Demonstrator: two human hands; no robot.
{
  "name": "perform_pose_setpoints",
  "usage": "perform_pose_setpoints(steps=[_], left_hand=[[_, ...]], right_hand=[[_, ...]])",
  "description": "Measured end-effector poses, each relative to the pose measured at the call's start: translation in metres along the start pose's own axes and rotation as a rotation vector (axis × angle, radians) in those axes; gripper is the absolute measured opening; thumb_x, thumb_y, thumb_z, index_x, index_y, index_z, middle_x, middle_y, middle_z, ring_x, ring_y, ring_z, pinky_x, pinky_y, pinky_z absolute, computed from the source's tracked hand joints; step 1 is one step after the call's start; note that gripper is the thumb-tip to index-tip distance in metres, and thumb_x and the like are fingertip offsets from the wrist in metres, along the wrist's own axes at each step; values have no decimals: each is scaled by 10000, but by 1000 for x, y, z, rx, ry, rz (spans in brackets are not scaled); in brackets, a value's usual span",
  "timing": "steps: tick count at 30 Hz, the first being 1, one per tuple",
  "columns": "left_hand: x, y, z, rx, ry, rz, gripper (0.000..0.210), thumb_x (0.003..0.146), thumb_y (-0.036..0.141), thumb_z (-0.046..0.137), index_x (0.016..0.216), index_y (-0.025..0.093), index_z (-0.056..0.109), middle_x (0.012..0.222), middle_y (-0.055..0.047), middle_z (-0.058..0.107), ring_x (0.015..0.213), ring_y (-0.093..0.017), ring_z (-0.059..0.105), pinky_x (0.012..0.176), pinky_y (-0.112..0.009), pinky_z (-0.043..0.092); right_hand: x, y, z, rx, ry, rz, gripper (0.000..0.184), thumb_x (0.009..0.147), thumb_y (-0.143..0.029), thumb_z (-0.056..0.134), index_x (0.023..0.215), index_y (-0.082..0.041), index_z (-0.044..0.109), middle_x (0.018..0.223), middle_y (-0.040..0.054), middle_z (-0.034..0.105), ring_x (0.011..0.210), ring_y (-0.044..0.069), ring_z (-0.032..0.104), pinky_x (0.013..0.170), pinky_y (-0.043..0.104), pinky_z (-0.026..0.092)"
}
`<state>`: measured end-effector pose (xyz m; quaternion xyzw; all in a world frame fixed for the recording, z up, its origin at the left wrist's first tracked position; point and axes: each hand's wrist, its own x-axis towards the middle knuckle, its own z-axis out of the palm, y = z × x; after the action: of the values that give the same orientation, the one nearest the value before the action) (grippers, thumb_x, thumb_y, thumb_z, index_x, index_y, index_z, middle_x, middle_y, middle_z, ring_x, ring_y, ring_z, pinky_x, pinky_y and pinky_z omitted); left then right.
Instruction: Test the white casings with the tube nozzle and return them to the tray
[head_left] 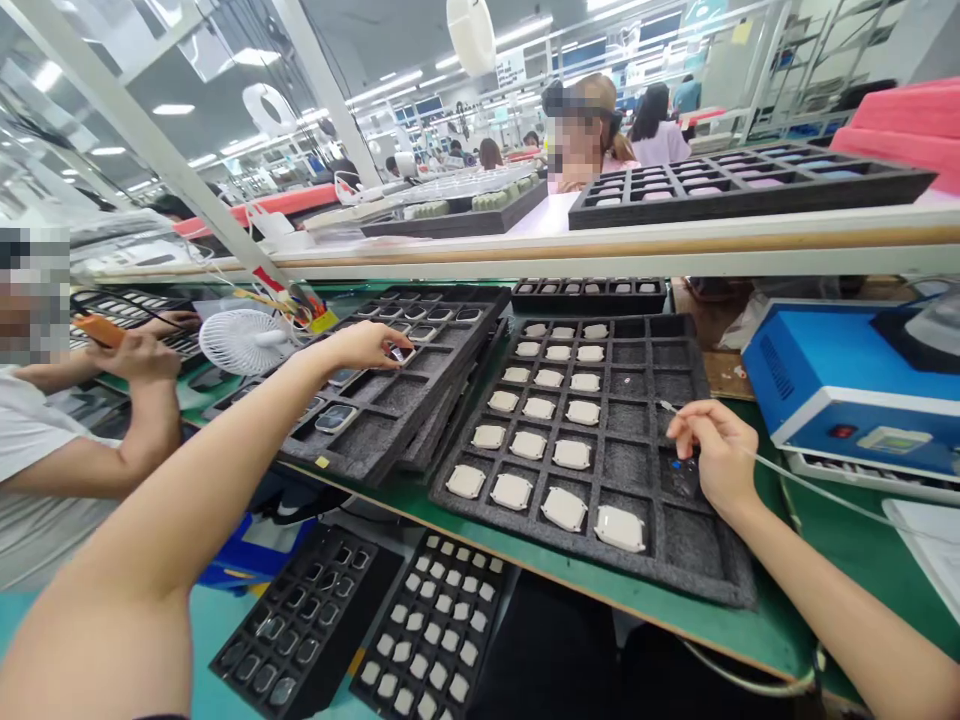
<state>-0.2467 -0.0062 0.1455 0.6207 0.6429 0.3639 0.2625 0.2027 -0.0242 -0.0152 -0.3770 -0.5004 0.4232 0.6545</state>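
Note:
My left hand (364, 346) reaches into the left black foam tray (375, 440), its fingers closed on a dark-faced watch case (402, 353). Another dark-faced watch case (335, 418) lies in a nearer compartment of that tray. My right hand (716, 452) pinches a thin white cable (799, 470) near its end, above the right side of the middle foam tray (626, 455). Cream-coloured, watch-shaped parts (529, 445) fill the left columns of this tray. Below my right fingers, a small clear piece with a blue spot (681, 468) lies in a compartment.
A blue machine (862, 380) stands at the right. A white fan (244, 342) is behind the left tray. A shelf (525, 255) with more trays crosses the back. Lower trays (431, 630) sit below the bench edge. A co-worker's hand (139, 360) holds an orange tool at left.

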Motion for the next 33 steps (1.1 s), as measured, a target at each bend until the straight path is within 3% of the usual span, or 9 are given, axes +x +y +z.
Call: perform_pose_setpoints(steps=[3, 6, 8, 11, 14, 18, 22, 28, 33], left_hand=[[-22, 28, 16, -74, 66, 48, 263, 518, -13, 764, 721, 144, 704, 514, 111, 620, 595, -76, 612, 626, -118, 461], [-69, 59, 62, -196, 138, 139, 279, 696, 222, 743, 971, 209, 694, 898, 57, 722, 833, -139, 655, 811, -226, 498], [-103, 76, 104, -437, 37, 184, 389, 708, 367, 729, 1061, 218, 665, 1022, -13, 704, 893, -212, 666, 808, -314, 532], [-133, 92, 168, -766, -209, 169, 505, 640, 393, 781, 1099, 228, 650, 997, -67, 705, 826, -247, 686, 732, -347, 559], [-120, 92, 219, -909, -327, 119, 510, 660, 355, 776, 1130, 223, 631, 1021, -82, 698, 860, -251, 683, 792, -375, 546], [-66, 70, 268, -901, -341, 70, 483, 665, 273, 770, 1123, 207, 631, 1131, -87, 666, 978, -250, 654, 933, -410, 471], [-33, 43, 289, -810, -380, 63, 503, 619, 231, 793, 1099, 191, 652, 1151, -89, 665, 1049, -254, 627, 1002, -423, 410], [-32, 33, 286, -705, -572, 136, 478, 640, 168, 779, 1102, 207, 664, 1140, -73, 675, 1064, -231, 617, 997, -386, 425], [-32, 35, 287, -672, -600, 179, 486, 656, 173, 768, 1127, 205, 655, 1183, -70, 655, 1082, -238, 606, 1010, -397, 422]], right_hand=[[0, 0, 1, 4, -1, 3, 46, 734, -163, 557, 692, -166, 577, 544, -9, 605, 356, 82, 445, 364, 208, 344], [0, -2, 3, 11, -5, 15, 46, 719, -164, 556, 677, -166, 575, 534, -10, 604, 348, 81, 440, 355, 207, 341], [-1, -3, 4, 18, 0, 18, 46, 711, -166, 553, 668, -167, 569, 527, -13, 604, 337, 77, 433, 345, 203, 331], [-2, -7, 6, 19, -31, 10, 54, 708, -171, 545, 657, -166, 561, 509, -18, 601, 327, 73, 429, 344, 198, 321], [-4, -9, 5, 7, -108, -17, 55, 713, -170, 536, 663, -165, 559, 495, -18, 599, 332, 75, 434, 354, 198, 321], [-5, -8, 3, -5, -159, -70, 66, 726, -174, 519, 674, -169, 558, 490, -20, 597, 346, 81, 438, 370, 207, 334], [-6, -7, 2, -9, -180, -79, 84, 734, -169, 504, 667, -171, 556, 483, -24, 587, 355, 82, 437, 374, 207, 339], [-7, -13, 4, -62, -250, -61, 89, 758, -165, 511, 694, -172, 572, 534, -18, 615, 374, 78, 459, 383, 207, 365], [-7, -16, 6, -56, -262, -14, 99, 764, -158, 530, 699, -174, 603, 549, -16, 621, 389, 79, 478, 381, 207, 378]])
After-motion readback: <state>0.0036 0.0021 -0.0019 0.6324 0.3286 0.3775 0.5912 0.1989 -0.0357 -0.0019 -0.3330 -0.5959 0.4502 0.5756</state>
